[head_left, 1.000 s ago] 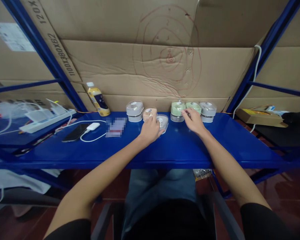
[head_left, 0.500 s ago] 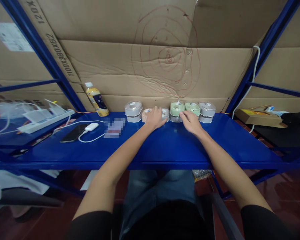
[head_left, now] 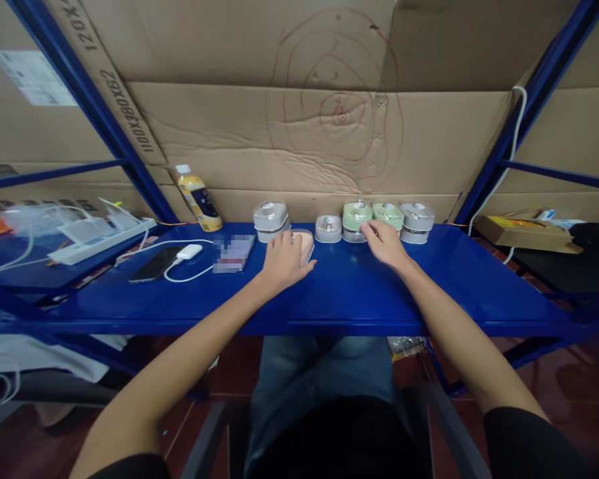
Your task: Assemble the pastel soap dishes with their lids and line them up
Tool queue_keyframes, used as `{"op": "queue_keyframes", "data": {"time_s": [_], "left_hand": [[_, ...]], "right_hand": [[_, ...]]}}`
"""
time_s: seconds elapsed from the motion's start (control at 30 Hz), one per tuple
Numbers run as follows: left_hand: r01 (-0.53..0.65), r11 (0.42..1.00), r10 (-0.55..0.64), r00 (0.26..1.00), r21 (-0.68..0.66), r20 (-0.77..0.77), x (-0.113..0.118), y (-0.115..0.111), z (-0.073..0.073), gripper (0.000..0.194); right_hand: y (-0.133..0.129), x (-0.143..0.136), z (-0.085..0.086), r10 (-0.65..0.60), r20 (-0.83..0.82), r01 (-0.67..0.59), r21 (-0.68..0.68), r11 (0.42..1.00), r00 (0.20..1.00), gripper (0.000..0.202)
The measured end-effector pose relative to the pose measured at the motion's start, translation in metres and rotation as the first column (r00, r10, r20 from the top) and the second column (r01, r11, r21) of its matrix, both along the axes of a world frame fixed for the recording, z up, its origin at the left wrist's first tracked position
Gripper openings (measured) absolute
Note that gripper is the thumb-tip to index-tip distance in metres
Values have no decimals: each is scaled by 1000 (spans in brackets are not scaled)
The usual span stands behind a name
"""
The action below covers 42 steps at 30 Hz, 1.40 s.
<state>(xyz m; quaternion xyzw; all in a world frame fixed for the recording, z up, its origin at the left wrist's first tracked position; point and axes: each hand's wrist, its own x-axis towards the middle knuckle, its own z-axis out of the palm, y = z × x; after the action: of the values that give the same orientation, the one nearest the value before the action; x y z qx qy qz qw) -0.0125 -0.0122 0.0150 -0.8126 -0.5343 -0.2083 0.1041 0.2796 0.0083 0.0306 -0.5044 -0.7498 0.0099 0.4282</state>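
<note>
My left hand (head_left: 283, 261) is closed over a small peach-coloured box (head_left: 305, 245) on the blue table, covering its left part. Behind that hand stands a stack of two grey lidded boxes (head_left: 271, 219). A single low grey box (head_left: 328, 229) is to its right. My right hand (head_left: 383, 243), fingers curled together, is at the front of two green boxes. The left green box (head_left: 357, 214) sits on a grey one; what lies under the right green box (head_left: 388, 213) is hidden by the hand. Another grey stack (head_left: 417, 223) stands at the right end.
On the left of the blue table (head_left: 359, 299) are a yellow drink bottle (head_left: 199, 199), a phone (head_left: 156, 264), a white charger (head_left: 188, 251) with cable and a blurred-out flat item (head_left: 233, 254). Cardboard (head_left: 219, 133) closes the back. Blue posts (head_left: 130, 150) flank the table.
My left hand has drawn the peach box towards me and to the left, away from the low grey box. My right hand has stayed by the green boxes. The view has shifted slightly.
</note>
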Motion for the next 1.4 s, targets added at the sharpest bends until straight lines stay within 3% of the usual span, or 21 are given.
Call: {"op": "queue_keyframes", "data": {"time_s": [0.1, 0.17, 0.23, 0.27, 0.33, 0.4, 0.5, 0.6, 0.73, 0.9, 0.97, 1.1, 1.27, 1.4], "left_hand": [[-161, 986, 163, 982, -35, 91, -8, -26, -5, 71], [-141, 981, 157, 980, -133, 119, -12, -31, -8, 69], [22, 979, 13, 985, -203, 172, -13, -26, -9, 73], [140, 967, -95, 973, -214, 208, -13, -22, -10, 79], [378, 901, -312, 905, -212, 288, -10, -11, -10, 90], [540, 816, -442, 812, -204, 381, -4, -2, -11, 101], [643, 732, -458, 710, -227, 535, 2, 5, -14, 115], [683, 687, -435, 659, -246, 614, 1, 6, -17, 119], [661, 716, -449, 684, -227, 575, -6, 3, -16, 113], [690, 697, -583, 704, -196, 406, -5, -6, -11, 48], [696, 694, -596, 699, -184, 394, -3, -9, -10, 39], [662, 734, -569, 722, -153, 394, -6, -7, -6, 41], [445, 890, -359, 820, -101, 446, -31, 3, -3, 51], [322, 934, -233, 875, -151, 425, -53, 1, -8, 53]], "right_hand": [[-2, -3, 0, 33, 8, -33, -20, 999, 999, 54], [-6, -6, 0, 105, 1, -105, -43, 994, 994, 49], [-11, -9, -2, 224, 22, -222, -63, 973, 974, 54], [-14, -11, -3, 288, 50, -283, -78, 956, 956, 66], [-19, -17, -5, 398, 120, -383, -133, 914, 909, 96], [-23, -25, -8, 478, 164, -442, -214, 871, 863, 114], [-28, -35, -9, 520, 167, -460, -298, 837, 838, 115], [-27, -32, -7, 470, 141, -416, -298, 859, 871, 108], [-16, -4, 0, 332, 37, -313, -255, 915, 942, 83], [-2, 28, 5, 57, -64, -72, -270, 960, 996, 66], [1, 32, 5, 27, -80, -49, -286, 957, 996, 66], [3, 30, 4, 36, -84, -58, -284, 957, 996, 67], [2, 29, 4, 34, -70, -50, -242, 969, 997, 66], [1, 28, 3, 31, -57, -43, -230, 972, 998, 67]]}}
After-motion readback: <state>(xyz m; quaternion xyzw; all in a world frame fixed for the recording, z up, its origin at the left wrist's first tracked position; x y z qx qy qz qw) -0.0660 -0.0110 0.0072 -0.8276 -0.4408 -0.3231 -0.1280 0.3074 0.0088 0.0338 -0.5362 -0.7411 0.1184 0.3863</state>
